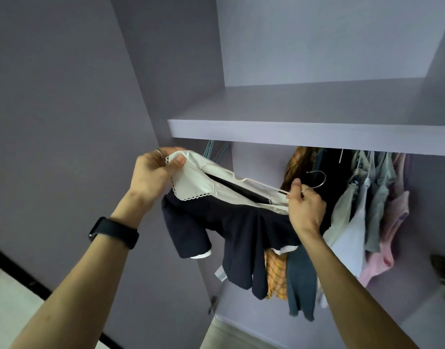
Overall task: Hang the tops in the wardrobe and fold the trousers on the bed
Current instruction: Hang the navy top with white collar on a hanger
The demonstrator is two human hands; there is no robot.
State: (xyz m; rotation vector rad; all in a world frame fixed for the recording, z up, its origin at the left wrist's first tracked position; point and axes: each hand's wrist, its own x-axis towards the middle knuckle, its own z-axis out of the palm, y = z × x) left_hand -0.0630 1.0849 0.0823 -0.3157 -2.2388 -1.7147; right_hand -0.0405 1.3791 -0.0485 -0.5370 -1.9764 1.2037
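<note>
An open lilac wardrobe fills the view, with its door swung out on the left. A broad shelf crosses it. Under the right half of the shelf's front edge is a row of hung clothes: an orange check piece, dark and grey-blue pieces, then white, grey and pink ones. Whatever they hang from is hidden behind the shelf.

A navy top is held up in the air just below the shelf's front edge, toward its left end and in front of the leftmost hung clothes. It has a white scalloped collar and white-edged short sleeves, and its body droops between the two hands.

The left hand pinches the collar's upper left corner between thumb and curled fingers. The right hand is curled round the white hanger near the base of its metal hook. The hanger runs inside the neckline, tilted down to the right. The hook points up, clear of the shelf and not hung on anything.

A black wristband sits on the left wrist and a thin ring on a left finger.
</note>
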